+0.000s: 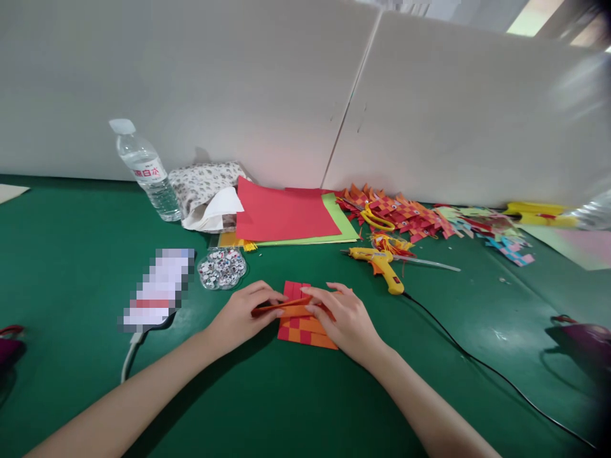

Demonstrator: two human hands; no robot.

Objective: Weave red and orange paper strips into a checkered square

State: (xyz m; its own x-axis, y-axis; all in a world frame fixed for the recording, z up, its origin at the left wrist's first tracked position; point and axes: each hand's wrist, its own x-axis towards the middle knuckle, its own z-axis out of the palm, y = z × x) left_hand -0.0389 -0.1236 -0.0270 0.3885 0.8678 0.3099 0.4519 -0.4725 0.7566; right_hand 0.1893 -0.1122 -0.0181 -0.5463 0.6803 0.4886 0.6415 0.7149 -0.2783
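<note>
A woven mat of red and orange paper strips [305,331] lies on the green table [71,267] in front of me. My left hand [241,315] pinches the left end of an orange paper strip [281,306] that runs across the mat. My right hand [344,318] rests on the mat's right side, its fingertips pinching the same strip near the middle.
A yellow glue gun [382,266] with a black cord lies to the right. Red and green paper sheets [286,216], a heap of woven paper pieces [405,213], yellow scissors [377,219], a tray of googly eyes [222,267], a water bottle [146,170] and a phone [160,289] surround the mat.
</note>
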